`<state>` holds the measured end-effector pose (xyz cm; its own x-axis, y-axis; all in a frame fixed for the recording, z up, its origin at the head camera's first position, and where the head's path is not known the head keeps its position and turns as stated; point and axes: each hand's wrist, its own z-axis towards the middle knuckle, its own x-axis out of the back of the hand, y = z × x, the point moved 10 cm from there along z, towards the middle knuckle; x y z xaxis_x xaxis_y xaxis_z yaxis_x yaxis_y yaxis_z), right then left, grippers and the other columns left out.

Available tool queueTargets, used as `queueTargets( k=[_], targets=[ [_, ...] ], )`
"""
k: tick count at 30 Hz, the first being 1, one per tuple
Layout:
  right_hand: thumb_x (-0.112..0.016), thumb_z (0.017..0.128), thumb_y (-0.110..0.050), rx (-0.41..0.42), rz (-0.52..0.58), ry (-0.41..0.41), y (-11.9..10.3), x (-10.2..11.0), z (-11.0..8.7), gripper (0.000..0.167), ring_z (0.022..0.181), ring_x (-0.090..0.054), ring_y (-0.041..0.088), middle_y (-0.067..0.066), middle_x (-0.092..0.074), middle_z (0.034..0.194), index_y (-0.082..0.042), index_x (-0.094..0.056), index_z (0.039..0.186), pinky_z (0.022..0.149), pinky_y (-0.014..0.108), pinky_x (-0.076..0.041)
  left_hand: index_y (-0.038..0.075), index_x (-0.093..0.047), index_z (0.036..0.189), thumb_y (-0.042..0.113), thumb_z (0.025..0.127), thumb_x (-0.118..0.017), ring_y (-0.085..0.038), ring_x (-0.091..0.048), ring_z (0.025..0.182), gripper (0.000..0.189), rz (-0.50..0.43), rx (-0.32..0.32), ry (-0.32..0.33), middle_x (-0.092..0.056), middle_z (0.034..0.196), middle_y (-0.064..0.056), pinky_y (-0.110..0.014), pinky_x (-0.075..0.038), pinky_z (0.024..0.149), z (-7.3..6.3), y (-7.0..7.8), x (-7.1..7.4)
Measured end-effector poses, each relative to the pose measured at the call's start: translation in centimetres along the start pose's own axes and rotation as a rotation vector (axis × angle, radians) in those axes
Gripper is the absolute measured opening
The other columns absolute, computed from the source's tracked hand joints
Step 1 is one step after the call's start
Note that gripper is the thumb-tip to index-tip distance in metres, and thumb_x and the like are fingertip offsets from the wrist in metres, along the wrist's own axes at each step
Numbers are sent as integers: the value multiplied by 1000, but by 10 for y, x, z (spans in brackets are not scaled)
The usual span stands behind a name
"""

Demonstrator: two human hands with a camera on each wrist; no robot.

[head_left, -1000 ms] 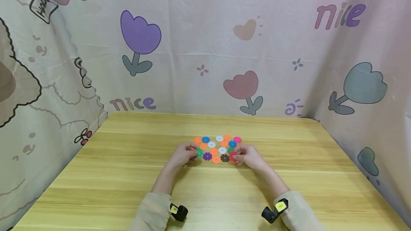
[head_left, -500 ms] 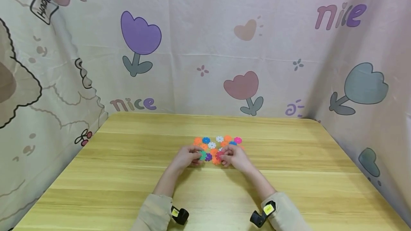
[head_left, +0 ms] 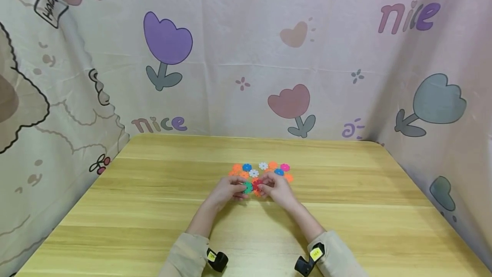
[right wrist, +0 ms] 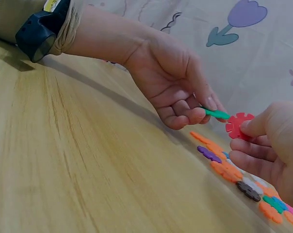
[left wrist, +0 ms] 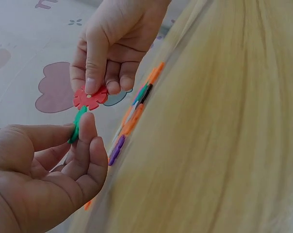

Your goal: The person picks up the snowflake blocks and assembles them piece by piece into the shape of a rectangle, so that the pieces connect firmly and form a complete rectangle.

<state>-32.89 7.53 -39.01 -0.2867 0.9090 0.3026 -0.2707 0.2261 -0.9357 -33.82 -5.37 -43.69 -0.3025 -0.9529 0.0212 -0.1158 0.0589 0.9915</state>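
My left hand [head_left: 226,192] pinches a green snowflake disc [left wrist: 77,125] between thumb and fingers. A red snowflake disc [right wrist: 237,127], notched around its rim, is pinched by my right hand [head_left: 279,189]. In both wrist views the two discs are held above the table, edge to edge, turned at an angle to each other. The green one appears nearly edge-on there, while the red one shows its face. Beneath and beyond the hands lie several loose discs, among them a purple disc [right wrist: 209,154], a dark brown disc [right wrist: 248,191] and a blue disc [head_left: 247,167].
The discs lie flat in a loose cluster on the wooden table [head_left: 153,208], with a white disc [head_left: 263,166] and a pink disc [head_left: 285,167] at its far side. A printed curtain [head_left: 230,46] hangs behind the table. Each sleeve carries a black wrist camera [head_left: 217,260].
My right hand has moved left with the red disc from the cluster's right side. My left hand has shifted slightly right with the green disc, and the two discs now meet.
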Motion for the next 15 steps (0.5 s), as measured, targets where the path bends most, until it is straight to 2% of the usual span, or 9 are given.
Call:
queueTargets(
  k=[5, 9, 15],
  targets=[
    [-59, 86, 7, 32, -22, 10, 16, 1, 6, 14, 66, -63, 31, 19, -63, 81, 9, -60, 99, 59, 37, -54, -9, -56, 107, 1, 90, -54, -18, -63, 69, 20, -4, -6, -2, -61, 83, -11, -31, -52, 65, -1, 2, -1],
    [-60, 86, 5, 73, -46, 16, 16, 0, 7, 13, 65, -63, 24, 15, -64, 80, 6, -62, 99, 58, 33, -54, -9, -57, 107, 2, 90, -55, -16, -61, 66, 21, -11, -13, 2, -60, 80, -8, -30, -52, 65, 0, 1, 1],
    [-57, 86, 9, 83, -27, 4, -11, -1, -2, 12, 70, -62, 39, 25, -63, 82, 10, -60, 98, 63, 45, -52, -10, -59, 107, 2, 89, -56, -14, -59, 64, 22, -16, -6, 28, -59, 77, -7, -30, -51, 64, 0, 1, 4]
  ],
)
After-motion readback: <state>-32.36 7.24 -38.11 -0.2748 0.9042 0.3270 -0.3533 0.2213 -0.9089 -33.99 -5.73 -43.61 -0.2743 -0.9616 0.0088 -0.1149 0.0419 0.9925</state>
